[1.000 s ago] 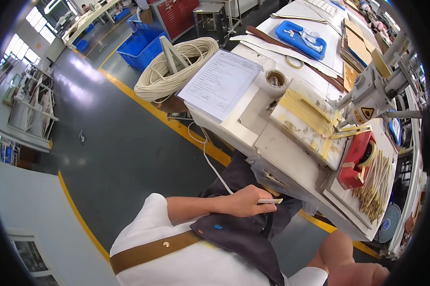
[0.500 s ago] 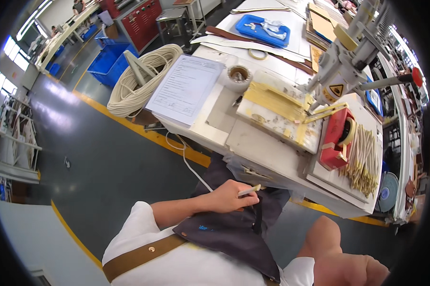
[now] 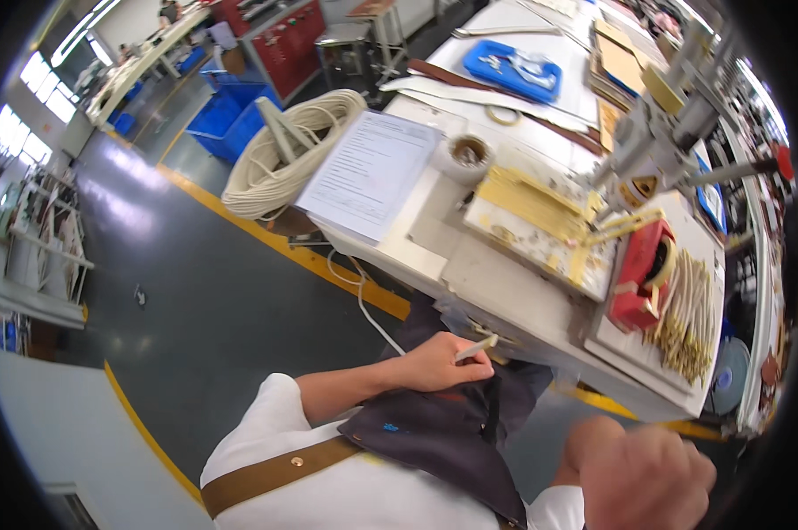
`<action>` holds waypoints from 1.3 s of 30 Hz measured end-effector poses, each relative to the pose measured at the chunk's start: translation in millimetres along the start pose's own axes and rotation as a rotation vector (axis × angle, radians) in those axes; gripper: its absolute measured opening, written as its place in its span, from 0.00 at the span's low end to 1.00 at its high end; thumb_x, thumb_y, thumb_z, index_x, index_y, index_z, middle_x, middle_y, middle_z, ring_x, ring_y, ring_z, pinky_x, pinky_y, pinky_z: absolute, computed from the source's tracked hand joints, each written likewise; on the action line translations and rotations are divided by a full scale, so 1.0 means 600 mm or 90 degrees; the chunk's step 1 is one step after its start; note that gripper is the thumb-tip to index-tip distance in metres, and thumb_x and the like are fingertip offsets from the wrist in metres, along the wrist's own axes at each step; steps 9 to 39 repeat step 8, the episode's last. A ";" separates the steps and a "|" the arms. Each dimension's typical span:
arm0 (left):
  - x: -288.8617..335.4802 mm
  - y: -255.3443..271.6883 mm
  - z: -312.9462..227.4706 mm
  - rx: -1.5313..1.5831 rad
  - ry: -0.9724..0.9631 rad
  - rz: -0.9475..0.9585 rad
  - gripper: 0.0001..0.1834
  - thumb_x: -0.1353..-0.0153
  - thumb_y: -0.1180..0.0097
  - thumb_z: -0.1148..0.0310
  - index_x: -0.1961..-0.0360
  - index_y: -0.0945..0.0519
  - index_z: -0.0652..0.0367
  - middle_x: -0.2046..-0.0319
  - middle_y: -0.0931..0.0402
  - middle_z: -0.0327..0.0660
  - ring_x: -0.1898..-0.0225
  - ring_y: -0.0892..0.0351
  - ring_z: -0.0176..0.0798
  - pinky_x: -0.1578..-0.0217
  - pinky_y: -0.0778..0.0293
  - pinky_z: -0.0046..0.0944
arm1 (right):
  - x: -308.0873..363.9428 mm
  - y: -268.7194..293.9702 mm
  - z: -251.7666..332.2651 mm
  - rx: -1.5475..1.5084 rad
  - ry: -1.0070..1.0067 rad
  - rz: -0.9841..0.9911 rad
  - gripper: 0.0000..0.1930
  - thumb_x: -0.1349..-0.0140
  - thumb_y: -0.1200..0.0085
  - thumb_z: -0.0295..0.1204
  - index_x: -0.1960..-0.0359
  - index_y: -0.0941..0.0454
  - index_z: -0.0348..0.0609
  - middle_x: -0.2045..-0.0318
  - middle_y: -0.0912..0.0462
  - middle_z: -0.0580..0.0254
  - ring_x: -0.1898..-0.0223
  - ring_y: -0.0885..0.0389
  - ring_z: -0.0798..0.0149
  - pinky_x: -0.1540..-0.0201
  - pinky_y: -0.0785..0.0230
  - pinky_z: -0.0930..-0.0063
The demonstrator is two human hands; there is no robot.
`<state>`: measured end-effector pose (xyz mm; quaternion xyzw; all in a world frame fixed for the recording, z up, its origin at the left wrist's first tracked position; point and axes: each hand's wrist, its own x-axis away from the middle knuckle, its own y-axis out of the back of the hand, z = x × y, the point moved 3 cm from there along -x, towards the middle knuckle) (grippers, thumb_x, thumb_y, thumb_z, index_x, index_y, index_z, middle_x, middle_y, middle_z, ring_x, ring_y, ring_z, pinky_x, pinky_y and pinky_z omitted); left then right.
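Observation:
My left hand (image 3: 448,360) is closed round a white cord (image 3: 380,327) in front of my dark apron (image 3: 434,428). Its short end, wrapped in yellow tape, sticks up past the fingers. The cord trails back under the table edge toward a large coil of cream cord (image 3: 250,181) at the table's left corner. Low at the right, close to the camera, my right hand (image 3: 648,481) is raised and blurred, with its fingers seemingly curled. Whether it holds anything is hidden.
On the white table (image 3: 425,225) stand a press (image 3: 660,141) with a lever, a red tape dispenser (image 3: 636,296) and a pile of cut cords (image 3: 686,322) with yellow ends. A paper sheet (image 3: 368,172), a tape roll (image 3: 466,157) and a blue tray (image 3: 505,71) lie farther back.
My right hand has swung up into view at the lower right. My left hand keeps its grip on the cord. The whole view has shifted slightly, so the table appears farther right and lower.

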<state>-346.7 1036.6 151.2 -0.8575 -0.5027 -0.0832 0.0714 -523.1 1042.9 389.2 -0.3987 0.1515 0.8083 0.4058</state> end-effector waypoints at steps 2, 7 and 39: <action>0.002 0.006 -0.010 -0.064 -0.062 -0.020 0.11 0.33 0.37 0.65 0.61 0.16 0.63 0.70 0.18 0.34 0.66 0.25 0.23 0.65 0.28 0.30 | 0.006 0.002 -0.064 0.258 -0.115 0.040 0.17 0.58 0.31 0.32 0.65 0.18 0.38 0.61 0.17 0.53 0.67 0.19 0.56 0.63 0.25 0.66; 0.008 0.023 -0.005 -0.042 -0.115 -0.001 0.14 0.34 0.36 0.63 0.54 0.18 0.61 0.64 0.17 0.40 0.61 0.23 0.29 0.57 0.26 0.34 | 0.053 0.017 -0.195 0.377 -0.412 0.369 0.23 0.56 0.27 0.25 0.54 0.16 0.42 0.53 0.17 0.49 0.52 0.17 0.48 0.50 0.23 0.59; 0.015 0.027 -0.012 -0.045 -0.151 -0.003 0.16 0.34 0.35 0.61 0.51 0.18 0.59 0.61 0.16 0.41 0.60 0.22 0.31 0.56 0.26 0.34 | 0.075 0.028 -0.213 0.361 -0.472 0.445 0.23 0.57 0.26 0.27 0.55 0.15 0.43 0.47 0.19 0.48 0.49 0.17 0.48 0.48 0.23 0.61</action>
